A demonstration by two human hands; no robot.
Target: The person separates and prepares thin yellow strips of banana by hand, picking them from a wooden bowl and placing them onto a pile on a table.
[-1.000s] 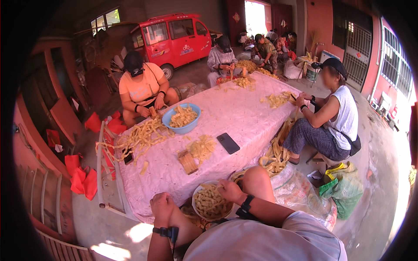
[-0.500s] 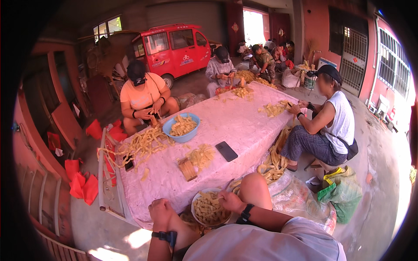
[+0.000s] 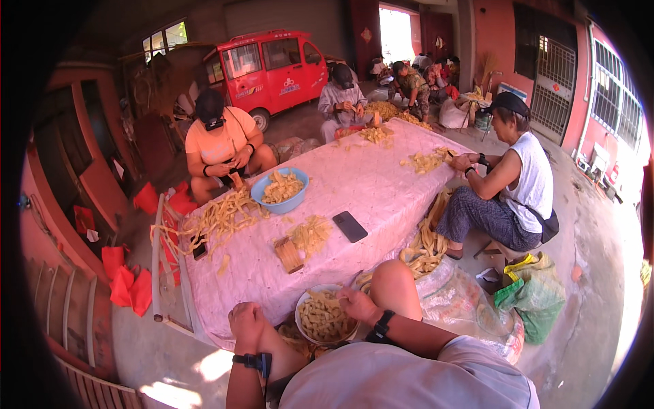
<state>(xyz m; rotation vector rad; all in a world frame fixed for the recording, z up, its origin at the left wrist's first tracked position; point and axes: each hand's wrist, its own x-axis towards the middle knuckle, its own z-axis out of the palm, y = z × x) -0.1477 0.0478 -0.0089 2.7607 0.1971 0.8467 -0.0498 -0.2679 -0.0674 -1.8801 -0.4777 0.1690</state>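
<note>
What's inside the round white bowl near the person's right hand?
Curled, pale yellow strips are heaped in the bowl. They hide its bottom, and the right hand covers part of its rim.

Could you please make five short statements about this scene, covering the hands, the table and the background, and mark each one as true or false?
1. The right hand is at the right side of the white bowl. True.
2. The black smartphone lies inside the blue basin. False: it lies on the cloth-covered table, to the right of the basin.
3. The left hand grips the wooden block. False: the block lies on the table, apart from the hand.
4. The white bowl holds pale yellow strips. True.
5. The van-like vehicle in the background is green. False: it is red.
</note>
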